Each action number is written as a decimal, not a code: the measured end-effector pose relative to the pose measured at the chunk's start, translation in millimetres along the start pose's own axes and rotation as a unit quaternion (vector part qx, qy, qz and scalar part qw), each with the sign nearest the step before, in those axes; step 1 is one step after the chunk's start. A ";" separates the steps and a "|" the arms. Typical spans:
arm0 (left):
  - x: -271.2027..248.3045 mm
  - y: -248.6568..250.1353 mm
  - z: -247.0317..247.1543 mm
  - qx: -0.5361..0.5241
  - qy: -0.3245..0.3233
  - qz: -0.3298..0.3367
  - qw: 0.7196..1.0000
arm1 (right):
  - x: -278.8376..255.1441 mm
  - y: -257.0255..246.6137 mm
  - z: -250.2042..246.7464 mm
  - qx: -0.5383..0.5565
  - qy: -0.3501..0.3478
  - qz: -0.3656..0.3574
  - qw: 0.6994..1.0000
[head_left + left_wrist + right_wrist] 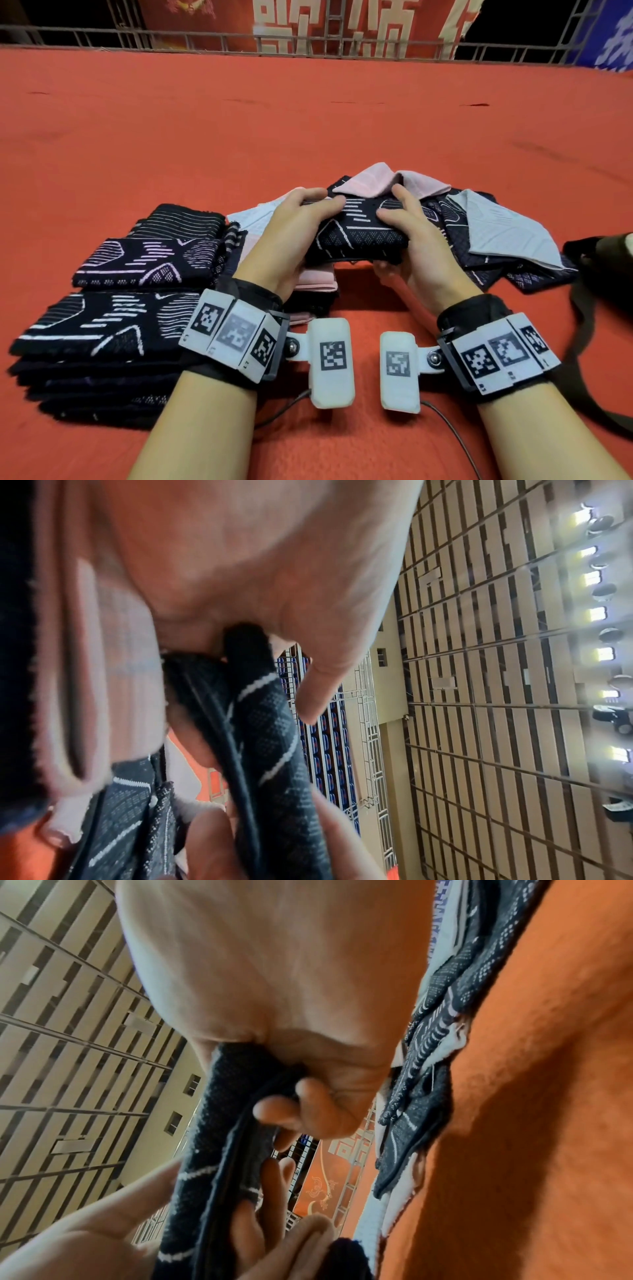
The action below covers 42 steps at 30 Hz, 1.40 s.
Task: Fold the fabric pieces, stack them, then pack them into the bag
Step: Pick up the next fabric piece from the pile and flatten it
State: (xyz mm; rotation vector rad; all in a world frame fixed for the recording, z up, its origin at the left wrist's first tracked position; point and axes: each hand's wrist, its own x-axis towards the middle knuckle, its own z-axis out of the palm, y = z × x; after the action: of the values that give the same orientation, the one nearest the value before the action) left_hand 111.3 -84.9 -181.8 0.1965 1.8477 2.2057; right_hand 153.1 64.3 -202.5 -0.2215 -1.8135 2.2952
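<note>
Both hands gripped a folded dark cloth above the red table.

The left hand (291, 233) and right hand (414, 246) each clamped an end of the folded cloth (359, 233), thumbs on top, fingers beneath, holding it just above the table. Two stacks of folded cloths (113, 325) already sat at the left. An unfolded heap (486, 233) remained behind and to the right, and the bag (596, 253) lay at the right edge, apparently unpacked, so the work seemed roughly half done. The red tablecloth (308, 113) covered a broad surface; behind it ran a metal railing (205, 37) and a red banner (222, 20).

Matt knitted folded fabric piece (359, 233) over a fuzzy orange felt table cover (308, 120)
</note>
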 end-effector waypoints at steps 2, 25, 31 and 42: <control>-0.9 -1.9 -1.7 0.033 -0.013 -0.006 0.999 | -2.1 -0.5 -0.3 -0.014 -0.002 -0.009 1.000; -5.1 8.8 0.0 -0.031 0.054 0.019 0.998 | 5.6 -1.9 -4.7 0.003 0.028 -0.079 0.996; -8.7 23.6 -1.0 -0.048 0.105 0.080 0.990 | 3.4 -0.2 3.2 -0.018 -0.030 -0.042 0.999; -10.8 29.9 -38.3 0.391 0.193 0.042 0.899 | -6.2 9.0 19.6 -0.092 -0.048 -0.013 0.995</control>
State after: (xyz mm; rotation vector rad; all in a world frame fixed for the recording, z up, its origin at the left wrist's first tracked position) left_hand 108.2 -128.9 -158.8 -0.0306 2.9175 1.4825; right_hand 153.7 42.3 -206.8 -0.1158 -2.0641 2.1565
